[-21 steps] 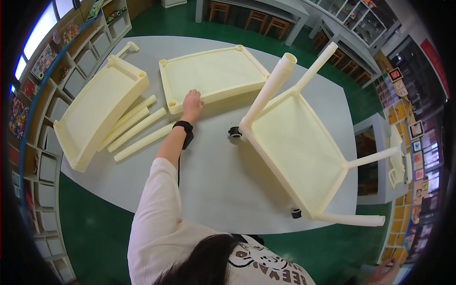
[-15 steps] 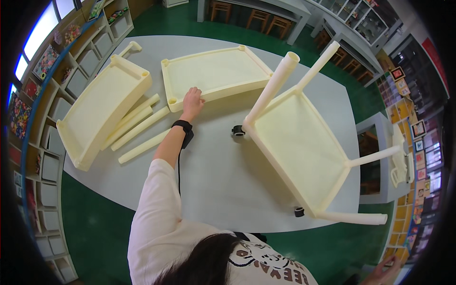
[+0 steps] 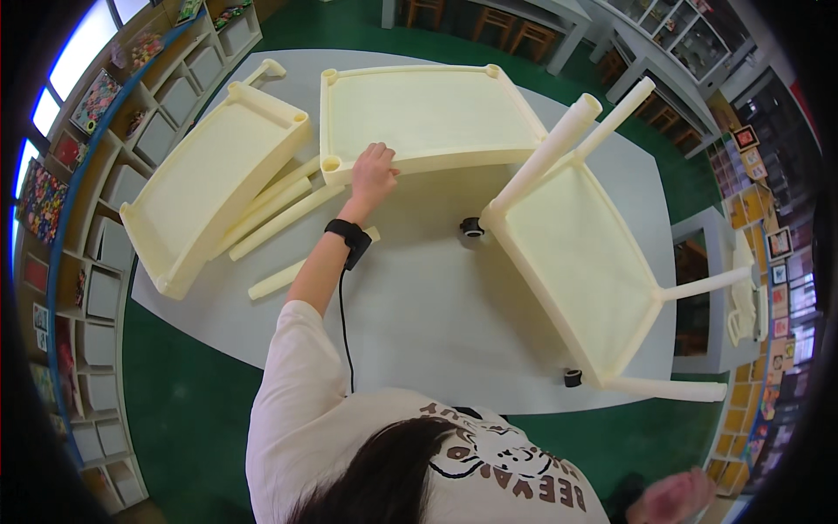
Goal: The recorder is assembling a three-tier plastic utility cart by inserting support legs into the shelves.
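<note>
My left hand [image 3: 374, 173] is closed over the near rim of a cream plastic shelf tray [image 3: 432, 109], by its near-left corner socket. That tray lies at the table's far side. A second cream tray [image 3: 214, 179] is to its left. Several loose cream tubes [image 3: 288, 218] lie between that tray and my left forearm; one shorter tube [image 3: 279, 278] is partly hidden under the arm. On the right, a partly assembled trolley frame [image 3: 580, 262] is tilted, with tubes at its corners and black casters [image 3: 471, 227]. My right hand [image 3: 672, 499] is low at the right, blurred, away from the parts.
Everything lies on a pale grey table [image 3: 419, 323] with a curved edge. Low shelves with white bins [image 3: 96, 349] line the left wall. Another table and wooden stools [image 3: 532, 39] stand beyond, and a grey desk [image 3: 711, 288] is at the right. A black cable [image 3: 346, 332] hangs from my left wrist.
The whole view has shifted, so the parts appear farther right. My left hand stays on the tray's rim. My right hand has moved leftward and become more blurred.
</note>
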A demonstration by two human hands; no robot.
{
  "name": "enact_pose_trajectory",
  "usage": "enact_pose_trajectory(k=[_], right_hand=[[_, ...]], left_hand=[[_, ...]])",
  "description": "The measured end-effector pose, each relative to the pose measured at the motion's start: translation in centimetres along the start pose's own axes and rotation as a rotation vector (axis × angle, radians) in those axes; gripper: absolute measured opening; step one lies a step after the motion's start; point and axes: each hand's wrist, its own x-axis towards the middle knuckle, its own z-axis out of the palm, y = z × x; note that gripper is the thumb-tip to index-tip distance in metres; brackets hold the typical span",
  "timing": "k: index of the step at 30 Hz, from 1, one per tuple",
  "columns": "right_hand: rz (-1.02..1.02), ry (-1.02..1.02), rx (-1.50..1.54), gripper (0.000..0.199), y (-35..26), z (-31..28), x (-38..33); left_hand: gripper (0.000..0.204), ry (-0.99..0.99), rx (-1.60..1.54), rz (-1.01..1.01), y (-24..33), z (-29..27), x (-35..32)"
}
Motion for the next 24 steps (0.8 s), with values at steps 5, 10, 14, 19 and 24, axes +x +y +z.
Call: enact_pose_trajectory(k=[5, 10, 14, 19, 24], right_hand=[[-0.048, -0.004, 0.617, 0.030, -10.9, 8.9, 6.8], [-0.083, -0.093, 0.692, 0.036, -19.3, 21.6, 17.1], [-0.188, 0.002, 0.362, 0.036, -23.5, 30.5, 21.0], [-0.360, 0.044, 0.575, 0.015, -24.1, 33.1, 23.6], [-0.585, 0.206, 0.737, 0.007, -22.7, 31.8, 27.7]], left_hand=[[0.024, 0.092, -0.015, 0.019, 0.5, -3.8, 0.8], [0.025, 0.142, -0.025, 0.012, 2.2, -6.8, 2.0], [0.025, 0.195, -0.022, 0.037, 3.5, -9.9, 1.7], [0.025, 0.235, 0.014, 0.056, 3.2, -14.3, -0.2], [0.025, 0.263, 0.020, 0.028, 4.2, -17.4, -0.1]])
